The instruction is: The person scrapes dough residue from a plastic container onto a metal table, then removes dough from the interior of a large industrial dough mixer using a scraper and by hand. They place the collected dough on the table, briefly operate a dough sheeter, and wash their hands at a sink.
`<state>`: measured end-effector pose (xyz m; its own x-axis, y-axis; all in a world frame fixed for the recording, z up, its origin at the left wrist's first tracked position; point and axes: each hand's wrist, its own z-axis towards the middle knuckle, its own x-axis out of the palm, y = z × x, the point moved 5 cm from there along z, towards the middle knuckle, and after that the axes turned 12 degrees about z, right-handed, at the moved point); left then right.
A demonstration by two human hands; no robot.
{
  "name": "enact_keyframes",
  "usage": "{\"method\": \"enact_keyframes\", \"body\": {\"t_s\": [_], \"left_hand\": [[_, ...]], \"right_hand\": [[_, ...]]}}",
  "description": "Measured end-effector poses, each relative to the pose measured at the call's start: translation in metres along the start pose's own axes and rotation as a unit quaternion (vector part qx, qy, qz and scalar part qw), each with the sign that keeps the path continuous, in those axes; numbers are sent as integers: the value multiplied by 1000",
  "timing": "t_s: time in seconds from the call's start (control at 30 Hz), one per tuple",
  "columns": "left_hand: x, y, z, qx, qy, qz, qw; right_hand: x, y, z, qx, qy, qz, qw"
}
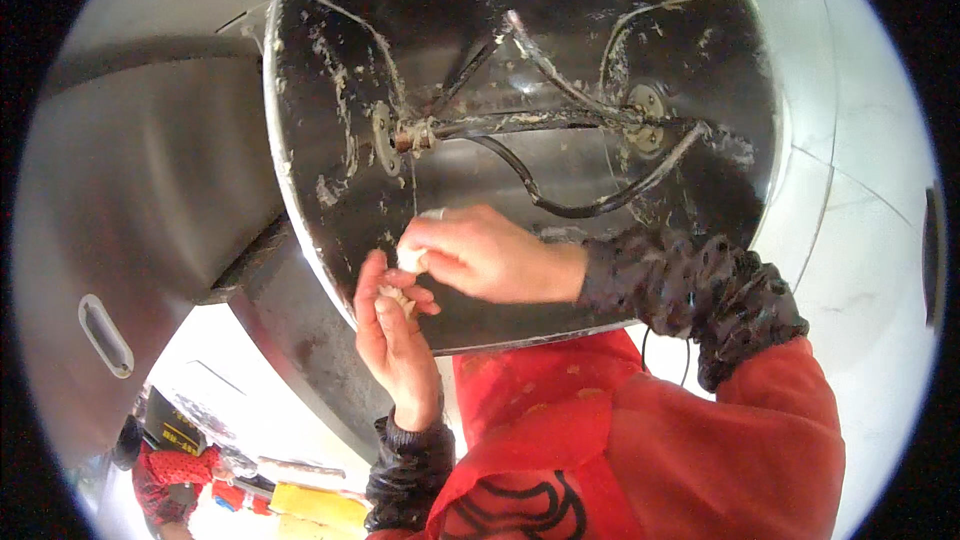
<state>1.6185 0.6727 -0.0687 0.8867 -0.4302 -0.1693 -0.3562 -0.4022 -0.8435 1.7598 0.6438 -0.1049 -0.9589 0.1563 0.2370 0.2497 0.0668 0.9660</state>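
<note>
Both hands are over the near left part of a dough mixer's metal tub (465, 322). My left hand (401, 345) is turned palm up with its fingers curled around a small lump of pale dough (399, 298). Just above it, my right hand (487, 255) pinches a whitish piece of dough (412, 259) between thumb and fingers. Beyond the hands, a bent metal mixing paddle (525, 120) spans the tub between two round shaft flanges (386, 139). Dried dough clings to the paddle and to the tub walls.
A dark metal cabinet panel with a recessed handle (106, 336) stands at the left, beside a grey ledge (315, 322). Pale tiles (862, 240) cover the right side. At the lower left are a person in red (176, 472) and a yellow box-like object (319, 508).
</note>
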Motion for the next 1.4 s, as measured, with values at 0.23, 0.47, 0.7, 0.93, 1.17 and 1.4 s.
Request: {"method": "enact_keyframes", "body": {"t_s": [0.23,0.47,0.7,0.93,1.17,1.4], "left_hand": [[22,23,8,-198,146,-388,888],[22,17,20,-168,84,-214,959],[5,-2,18,-55,16,-118,991],[-18,-15,9,42,-60,38,997],[-22,-7,13,108,8,-2,994],[-32,2,11,139,71,-11,988]], "right_hand": [[17,50,-15,-191,-93,-287,934],[-3,45,-17,-143,31,-193,970],[-87,-64,72,87,-83,-262,958],[-76,-166,95,168,25,-374,912],[-78,-139,64,45,-95,-415,904],[-97,-88,-49,253,127,-515,809]]}}
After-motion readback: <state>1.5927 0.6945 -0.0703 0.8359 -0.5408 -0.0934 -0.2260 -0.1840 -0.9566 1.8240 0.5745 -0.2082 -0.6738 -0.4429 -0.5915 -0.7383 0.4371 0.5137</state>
